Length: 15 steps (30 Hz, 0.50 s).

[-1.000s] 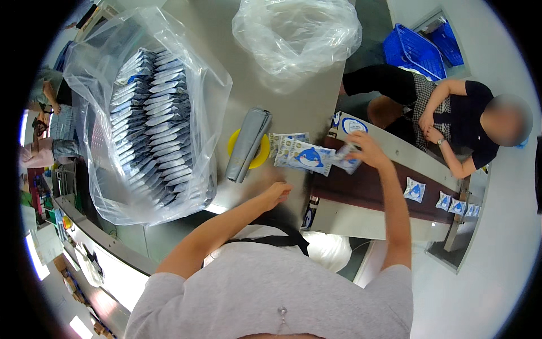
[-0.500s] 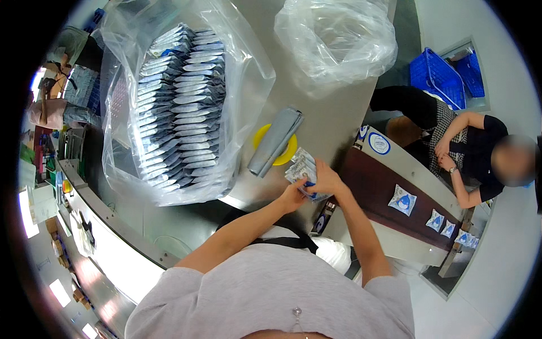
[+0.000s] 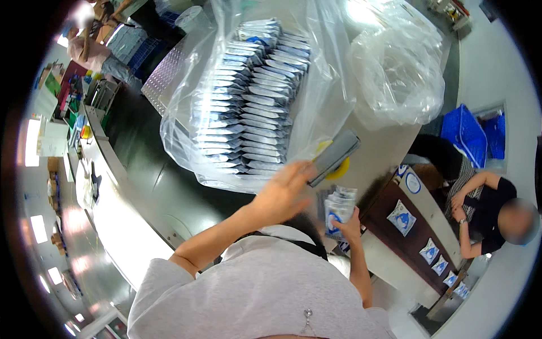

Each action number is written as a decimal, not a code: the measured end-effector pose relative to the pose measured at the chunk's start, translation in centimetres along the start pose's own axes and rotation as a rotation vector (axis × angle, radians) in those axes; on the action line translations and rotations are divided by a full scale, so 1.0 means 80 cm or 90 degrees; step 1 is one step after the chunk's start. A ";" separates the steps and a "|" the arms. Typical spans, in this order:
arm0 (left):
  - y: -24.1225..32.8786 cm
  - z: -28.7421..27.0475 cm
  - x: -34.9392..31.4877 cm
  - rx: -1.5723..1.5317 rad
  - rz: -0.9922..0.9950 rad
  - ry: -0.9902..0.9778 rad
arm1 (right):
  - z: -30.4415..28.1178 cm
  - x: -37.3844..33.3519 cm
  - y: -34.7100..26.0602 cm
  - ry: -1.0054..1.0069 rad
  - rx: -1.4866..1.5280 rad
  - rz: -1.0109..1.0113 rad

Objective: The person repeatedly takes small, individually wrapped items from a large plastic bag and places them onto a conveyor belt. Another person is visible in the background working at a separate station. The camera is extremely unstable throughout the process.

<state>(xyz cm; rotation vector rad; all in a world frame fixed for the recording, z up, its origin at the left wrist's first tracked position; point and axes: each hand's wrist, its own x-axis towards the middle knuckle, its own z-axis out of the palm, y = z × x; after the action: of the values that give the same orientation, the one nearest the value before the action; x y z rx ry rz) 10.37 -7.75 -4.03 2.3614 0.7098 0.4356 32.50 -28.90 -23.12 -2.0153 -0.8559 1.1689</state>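
Observation:
My right hand (image 3: pixel 351 227) grips a small bundle of white-and-blue packets (image 3: pixel 337 206) at the table's near edge. To the left, my left hand (image 3: pixel 285 192) is smeared by motion; its fingers look stretched out, with nothing seen in them. It hovers by the near edge of a large clear plastic bag (image 3: pixel 324 79). Inside that bag stand two long rows of similar packets (image 3: pixel 262 116), packed on edge. Right beside my left fingers lies a grey roll (image 3: pixel 337 157) across a yellow ring (image 3: pixel 342 169), probably a tape roll.
A second clear bag (image 3: pixel 398 79) lies crumpled at the far right of the metal table (image 3: pixel 375 138). On the right, a dark conveyor belt (image 3: pixel 389 237) carries several pillow-shaped packets (image 3: pixel 402 218). A seated person (image 3: pixel 480 198) is beyond it, near blue baskets (image 3: pixel 464 133). Other people stand far left.
My left hand has let go of the packets and moved left toward the big bag. The bundle stays in my right hand. My view has turned, shifting the scene rightward.

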 end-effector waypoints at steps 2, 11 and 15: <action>-0.019 -0.020 -0.002 0.200 -0.067 0.143 | -0.032 0.012 -0.020 -0.086 0.335 0.071; -0.079 0.041 -0.067 0.333 -0.225 -0.334 | 0.117 0.128 -0.331 -0.307 0.540 -0.059; -0.059 0.037 -0.085 0.325 -0.180 -0.237 | 0.148 0.138 -0.356 -0.078 -0.289 -0.439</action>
<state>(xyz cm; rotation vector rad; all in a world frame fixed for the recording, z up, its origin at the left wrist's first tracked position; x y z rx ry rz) 4.53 -9.99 -10.21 2.6360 1.0417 -0.3425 20.13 -1.29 -10.55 -1.7314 -1.8267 0.7398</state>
